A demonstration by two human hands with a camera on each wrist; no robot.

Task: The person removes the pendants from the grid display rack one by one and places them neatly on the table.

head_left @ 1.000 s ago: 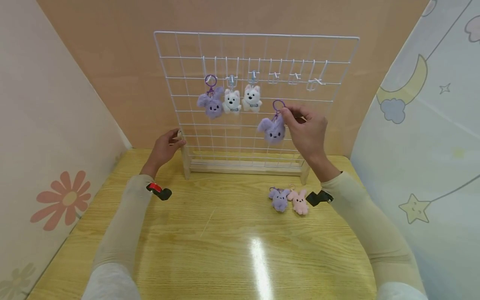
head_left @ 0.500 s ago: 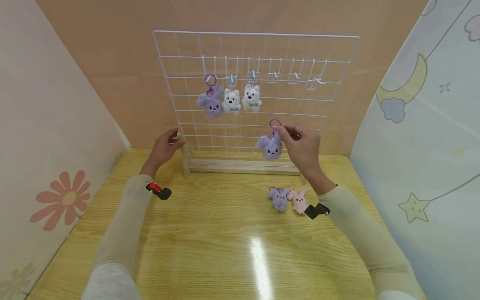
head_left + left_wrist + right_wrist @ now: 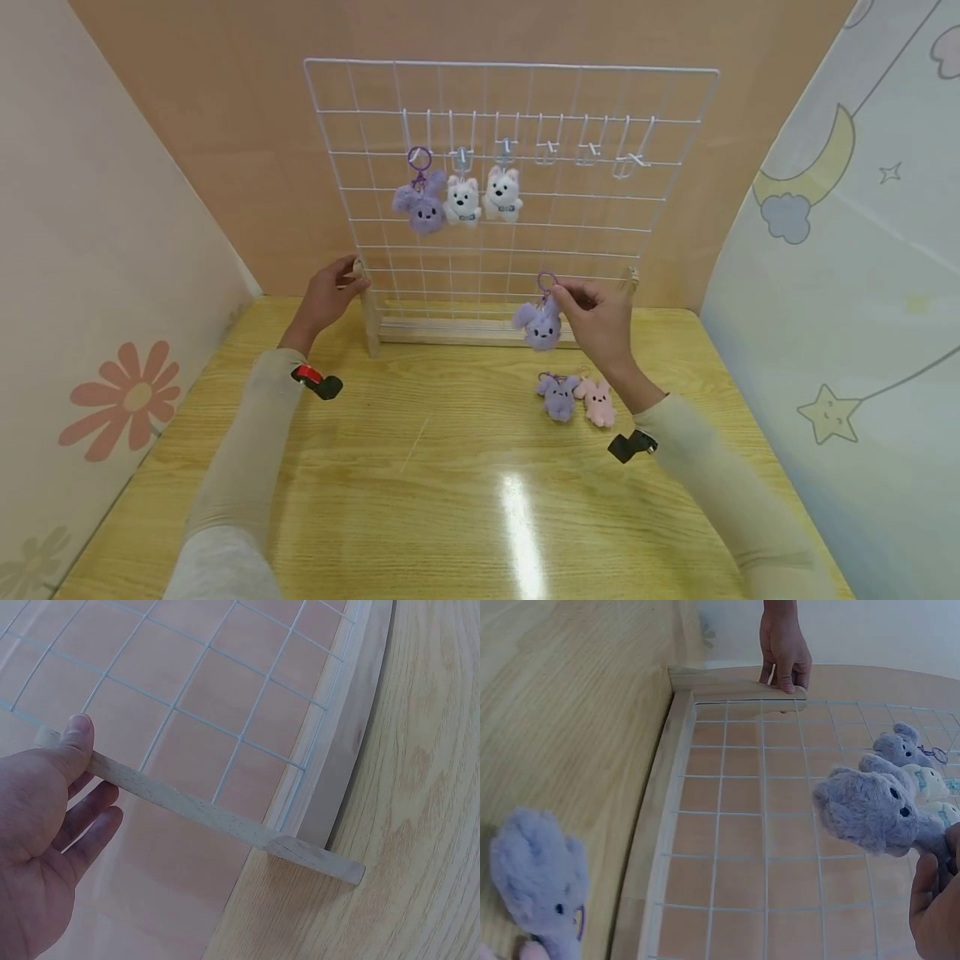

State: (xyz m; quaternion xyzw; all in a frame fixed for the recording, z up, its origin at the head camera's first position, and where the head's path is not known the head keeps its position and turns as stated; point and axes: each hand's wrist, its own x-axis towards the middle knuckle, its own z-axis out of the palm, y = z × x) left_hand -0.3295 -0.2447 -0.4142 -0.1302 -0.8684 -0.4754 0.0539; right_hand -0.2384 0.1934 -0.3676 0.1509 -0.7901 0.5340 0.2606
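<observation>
My right hand (image 3: 600, 321) pinches a fluffy purple bunny keychain (image 3: 543, 327) by its upper part, with the purple ring sticking up above the fingertips. It hangs in front of the lower part of a white wire grid rack (image 3: 480, 250). In the right wrist view the plush bunny (image 3: 870, 810) points out from my fingers. My left hand (image 3: 327, 296) holds the top of the rack's left wooden post (image 3: 371, 321); the left wrist view has the thumb over the post (image 3: 187, 806) and the fingers behind it. Below the held bunny, another purple bunny keychain (image 3: 558, 400) lies on the table.
Beside the lying purple bunny is a pink bunny keychain (image 3: 598, 404). On the rack's left hooks hang a purple bunny (image 3: 424, 208) and two white dog keychains (image 3: 462, 202). Bare hooks (image 3: 588, 152) follow on the right. Walls flank the wooden table (image 3: 360, 500).
My right hand has moved down with the purple bunny keychain, from below the hooks to near the rack's base. The left hand stays on the post.
</observation>
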